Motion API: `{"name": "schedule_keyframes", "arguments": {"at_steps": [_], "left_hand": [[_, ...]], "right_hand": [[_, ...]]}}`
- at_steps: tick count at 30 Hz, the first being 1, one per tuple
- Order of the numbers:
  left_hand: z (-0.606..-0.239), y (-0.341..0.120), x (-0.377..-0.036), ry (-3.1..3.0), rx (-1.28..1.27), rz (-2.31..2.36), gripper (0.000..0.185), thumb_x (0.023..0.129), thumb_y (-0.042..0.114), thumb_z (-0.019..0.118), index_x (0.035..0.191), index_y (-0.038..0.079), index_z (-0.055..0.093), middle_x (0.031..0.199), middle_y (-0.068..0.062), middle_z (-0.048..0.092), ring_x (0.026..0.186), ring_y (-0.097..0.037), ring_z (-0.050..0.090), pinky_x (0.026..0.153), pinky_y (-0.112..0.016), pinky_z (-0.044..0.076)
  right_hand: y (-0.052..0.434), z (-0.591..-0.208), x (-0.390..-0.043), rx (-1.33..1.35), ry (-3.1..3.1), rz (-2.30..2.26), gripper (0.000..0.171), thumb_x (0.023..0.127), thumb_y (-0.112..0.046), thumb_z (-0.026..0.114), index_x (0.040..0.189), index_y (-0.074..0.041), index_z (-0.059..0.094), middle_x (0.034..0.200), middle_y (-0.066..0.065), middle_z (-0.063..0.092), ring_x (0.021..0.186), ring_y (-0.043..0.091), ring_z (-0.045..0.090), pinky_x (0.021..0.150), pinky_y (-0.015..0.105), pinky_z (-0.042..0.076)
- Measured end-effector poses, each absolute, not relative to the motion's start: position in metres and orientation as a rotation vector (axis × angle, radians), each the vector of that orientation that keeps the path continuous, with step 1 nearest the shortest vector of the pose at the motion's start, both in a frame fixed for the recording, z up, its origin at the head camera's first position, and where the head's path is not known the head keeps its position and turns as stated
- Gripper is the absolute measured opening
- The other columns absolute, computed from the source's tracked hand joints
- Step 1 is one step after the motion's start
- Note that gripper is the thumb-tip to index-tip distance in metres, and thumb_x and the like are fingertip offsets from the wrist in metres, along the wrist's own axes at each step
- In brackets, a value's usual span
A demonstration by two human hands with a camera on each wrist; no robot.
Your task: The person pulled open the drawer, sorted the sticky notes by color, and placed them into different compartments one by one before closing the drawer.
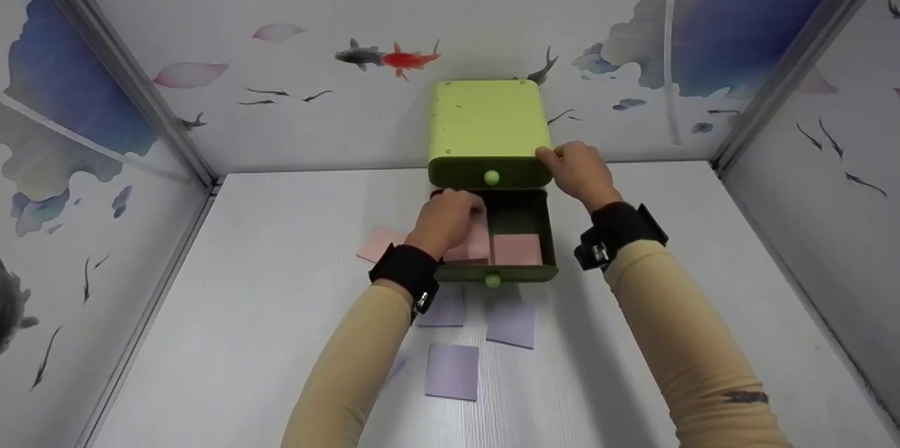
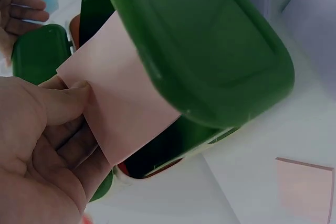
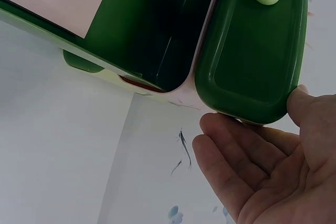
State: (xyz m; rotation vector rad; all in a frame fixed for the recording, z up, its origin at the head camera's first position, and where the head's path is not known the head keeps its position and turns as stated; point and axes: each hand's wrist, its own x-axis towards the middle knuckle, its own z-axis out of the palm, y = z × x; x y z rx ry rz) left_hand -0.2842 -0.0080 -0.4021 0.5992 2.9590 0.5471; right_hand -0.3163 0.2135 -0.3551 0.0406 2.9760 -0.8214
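Observation:
A light green two-drawer box (image 1: 489, 117) stands against the back wall, its lower drawer (image 1: 527, 275) pulled out. Inside that drawer, my left hand (image 1: 444, 219) pinches a pink square note pad (image 2: 121, 87) between thumb and fingers. Another pink note pad (image 1: 517, 251) lies in the drawer's right front part. My right hand (image 1: 582, 170) touches the box's right front corner, thumb against the edge of the closed upper drawer (image 3: 252, 56) and the other fingers loosely extended beside it.
A pink note pad (image 1: 382, 242) lies on the white table left of the drawer. Several purple note pads, including one nearest the front (image 1: 451, 372) and one to the right (image 1: 511, 325), lie before it. Printed panels (image 1: 316, 117) enclose the table's back and sides.

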Motion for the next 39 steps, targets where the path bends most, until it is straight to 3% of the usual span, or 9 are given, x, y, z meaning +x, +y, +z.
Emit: {"name": "schedule_keyframes", "arguments": {"at_steps": [4,11,16,30,35,39], "left_hand": [[-0.407,-0.006,-0.283,2.934,0.599,0.522,0.041,0.098,-0.003,0.046,0.125,0.019,0.068,0.126,-0.004,0.067,0.114,-0.026,0.064,0.095,-0.04,0.053],[-0.419,-0.005,-0.28,2.892,0.586,0.465,0.039,0.099,0.0,0.047,0.126,0.019,0.067,0.127,-0.004,0.066,0.116,-0.028,0.062,0.097,-0.041,0.051],[-0.426,-0.005,-0.28,2.875,0.581,0.447,0.036,0.1,0.003,0.047,0.127,0.019,0.066,0.127,-0.005,0.066,0.115,-0.028,0.062,0.097,-0.041,0.051],[-0.441,-0.002,-0.284,2.862,0.55,0.488,0.033,0.1,0.006,0.05,0.125,0.017,0.068,0.128,-0.004,0.066,0.119,-0.024,0.061,0.1,-0.037,0.05],[-0.444,-0.002,-0.283,2.895,0.567,0.488,0.029,0.1,0.009,0.052,0.122,0.016,0.07,0.124,-0.005,0.068,0.115,-0.024,0.063,0.096,-0.037,0.052],[-0.444,-0.001,-0.281,2.905,0.584,0.46,0.027,0.099,0.008,0.055,0.12,0.014,0.07,0.121,-0.007,0.068,0.112,-0.026,0.063,0.093,-0.038,0.053]], "right_hand": [[0.213,-0.356,-0.317,0.057,2.981,-0.834,0.053,0.103,-0.044,0.041,0.1,-0.001,0.07,0.1,0.016,0.068,0.086,0.027,0.057,0.076,0.041,0.047],[0.215,-0.358,-0.317,0.006,2.992,-0.809,0.055,0.104,-0.046,0.039,0.093,-0.001,0.069,0.091,0.015,0.065,0.081,0.027,0.055,0.072,0.039,0.044],[0.214,-0.356,-0.317,0.035,2.98,-0.831,0.054,0.103,-0.046,0.04,0.1,-0.001,0.07,0.101,0.017,0.067,0.088,0.028,0.058,0.078,0.043,0.047],[0.213,-0.356,-0.317,0.056,2.974,-0.839,0.053,0.104,-0.045,0.04,0.105,-0.001,0.069,0.104,0.017,0.068,0.091,0.029,0.059,0.081,0.044,0.048],[0.213,-0.358,-0.317,0.057,2.973,-0.849,0.053,0.104,-0.045,0.04,0.108,0.0,0.068,0.105,0.018,0.068,0.094,0.03,0.06,0.084,0.047,0.049],[0.214,-0.359,-0.317,0.028,2.988,-0.829,0.053,0.104,-0.045,0.041,0.102,-0.001,0.07,0.099,0.017,0.067,0.089,0.029,0.059,0.078,0.043,0.048]]}}
